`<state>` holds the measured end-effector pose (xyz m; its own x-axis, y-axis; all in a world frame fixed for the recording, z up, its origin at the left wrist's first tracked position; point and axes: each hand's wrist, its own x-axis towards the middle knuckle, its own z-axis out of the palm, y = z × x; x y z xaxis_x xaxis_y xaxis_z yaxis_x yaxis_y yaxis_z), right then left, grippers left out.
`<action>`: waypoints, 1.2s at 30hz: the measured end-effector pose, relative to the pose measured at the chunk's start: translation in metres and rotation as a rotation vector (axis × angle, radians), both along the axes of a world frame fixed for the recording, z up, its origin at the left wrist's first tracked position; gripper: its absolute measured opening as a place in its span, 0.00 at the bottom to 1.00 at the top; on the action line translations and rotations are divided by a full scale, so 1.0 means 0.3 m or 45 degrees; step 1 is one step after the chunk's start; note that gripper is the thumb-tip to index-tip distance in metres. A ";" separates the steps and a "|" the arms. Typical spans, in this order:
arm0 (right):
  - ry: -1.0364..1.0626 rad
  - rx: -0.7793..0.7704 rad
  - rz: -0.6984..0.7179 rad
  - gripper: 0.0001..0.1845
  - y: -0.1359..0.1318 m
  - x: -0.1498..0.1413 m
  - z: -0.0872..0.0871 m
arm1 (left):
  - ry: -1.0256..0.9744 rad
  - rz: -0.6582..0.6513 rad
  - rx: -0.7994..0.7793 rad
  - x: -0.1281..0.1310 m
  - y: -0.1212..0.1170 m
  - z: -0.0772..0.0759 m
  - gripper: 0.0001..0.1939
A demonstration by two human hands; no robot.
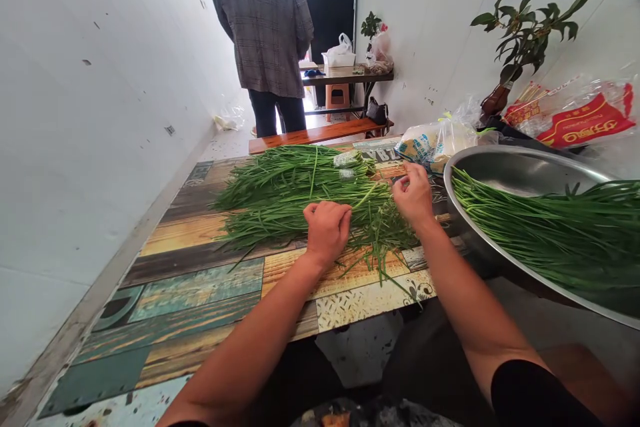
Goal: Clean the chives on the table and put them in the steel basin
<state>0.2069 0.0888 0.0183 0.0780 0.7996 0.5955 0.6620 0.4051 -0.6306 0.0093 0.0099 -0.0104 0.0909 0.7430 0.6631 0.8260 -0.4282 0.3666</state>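
Note:
Long green garlic chives [270, 180] lie in bunches across the table, with pale tape round the stem ends of the far bunch. My left hand [327, 230] is closed over the near chives, its fingers curled round a few stems. To its right, my right hand [413, 195] is raised by the stem ends with thumb and fingertips pinched together. Whatever is between those fingertips is too small to make out. Loose chive scraps [384, 227] are heaped between and below my hands. More chives [545, 230] fill a large steel basin [530, 285] at the right.
The wood-patterned table [200, 287] runs along the left wall. Behind the basin are plastic bags [440, 140], a red-printed package [585, 120] and a potted plant [517, 47]. A person in a checked jacket [267, 20] stands beyond an orange bench [320, 133].

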 end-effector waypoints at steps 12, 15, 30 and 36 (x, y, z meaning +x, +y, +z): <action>-0.531 0.108 0.747 0.06 -0.016 -0.031 -0.031 | 0.161 0.085 -0.004 -0.010 -0.012 0.040 0.09; -0.258 -0.091 0.872 0.07 -0.015 -0.034 -0.026 | 0.114 0.073 0.025 -0.009 -0.009 0.033 0.09; 0.354 -0.225 0.349 0.10 -0.009 -0.021 -0.011 | 0.059 0.037 0.062 0.003 -0.012 0.024 0.08; -0.102 -0.111 0.031 0.17 0.009 0.020 -0.009 | 0.055 0.039 0.041 0.001 -0.013 0.025 0.08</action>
<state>0.2130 0.0916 0.0156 0.0131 0.8496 0.5272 0.7022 0.3676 -0.6098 0.0097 0.0059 -0.0030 0.0976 0.7242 0.6826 0.8538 -0.4133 0.3164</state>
